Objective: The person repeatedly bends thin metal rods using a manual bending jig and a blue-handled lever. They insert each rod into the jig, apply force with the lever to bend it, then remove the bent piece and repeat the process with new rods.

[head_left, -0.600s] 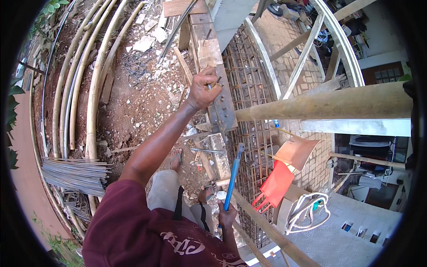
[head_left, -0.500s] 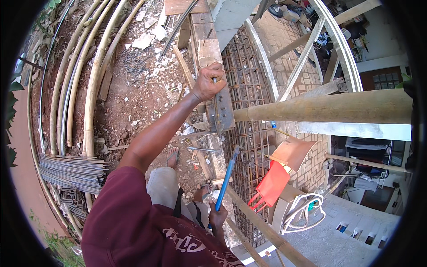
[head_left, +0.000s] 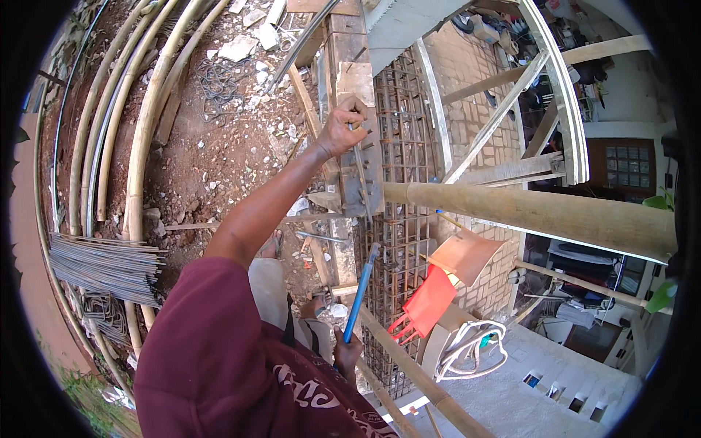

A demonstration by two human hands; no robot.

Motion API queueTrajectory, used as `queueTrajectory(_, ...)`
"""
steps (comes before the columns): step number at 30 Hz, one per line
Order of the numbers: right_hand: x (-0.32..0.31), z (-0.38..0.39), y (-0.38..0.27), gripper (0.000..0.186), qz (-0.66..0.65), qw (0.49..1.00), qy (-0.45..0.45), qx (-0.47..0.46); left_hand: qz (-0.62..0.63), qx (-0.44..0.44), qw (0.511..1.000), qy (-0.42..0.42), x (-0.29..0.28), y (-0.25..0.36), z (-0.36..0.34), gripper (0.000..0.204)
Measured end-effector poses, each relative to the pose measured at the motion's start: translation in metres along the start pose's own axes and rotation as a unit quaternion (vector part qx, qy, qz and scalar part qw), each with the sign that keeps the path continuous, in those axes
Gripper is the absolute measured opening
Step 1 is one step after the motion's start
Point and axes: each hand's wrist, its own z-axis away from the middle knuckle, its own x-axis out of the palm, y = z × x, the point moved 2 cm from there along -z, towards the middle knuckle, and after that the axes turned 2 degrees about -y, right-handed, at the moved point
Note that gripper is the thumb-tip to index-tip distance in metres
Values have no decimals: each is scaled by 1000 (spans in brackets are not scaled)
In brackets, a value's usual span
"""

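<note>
Left hand (head_left: 342, 131): stretched toward the far side, over the pegged board; its fingers are curled closed, grasping the far part of a thin rod.
Thin rod (head_left: 361, 175): runs from the left hand toward the near side, over the pegged board, its near end by the board's near edge; whether it touches the pegs cannot be told.
Pegged board (head_left: 375, 191): dark, with short metal pegs, forming the near part of a narrow timber desk (head_left: 347, 48).
Right hand (head_left: 348, 352): close to the body on the near side, fingers clenched round a blue-handled tool.
Blue-handled tool (head_left: 357, 303): slants away from the right hand, far and slightly right; its metal head is near the rod's near end, contact unclear.
Rebar cage (head_left: 404, 124): long and rusty, just right of the desk.
Thick bamboo pole (head_left: 540, 209): extends right from beside the pegged board.
Red bag (head_left: 431, 301): right of the tool, next to a brown sheet (head_left: 469, 255).
White hose (head_left: 471, 352): coiled, near right.
Bundle of rods (head_left: 106, 266): on the left, across long bamboo poles (head_left: 137, 164).
Wire tangle (head_left: 221, 95): far left of the left hand, on rubble-strewn soil (head_left: 212, 153).
</note>
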Motion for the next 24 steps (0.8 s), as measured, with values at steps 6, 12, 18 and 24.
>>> queueTrajectory(6, 4, -1, -29, 41, -16, 1000, -12, 22, -157, -44, 969, 187, -36, -45, 48, 24)
queueTrajectory(12, 14, -13, -45, 39, 4, 999, -36, 26, 212, -432, 820, 310, -21, -69, 100, 42)
queueTrajectory(18, 14, -38, -47, 35, 3, 996, -90, 5, 118, -478, 831, 260, -3, -71, 81, 47)
queueTrajectory(24, -23, -41, -53, 32, 143, 984, -86, -63, 117, -457, 836, 279, 5, -121, 58, 47)
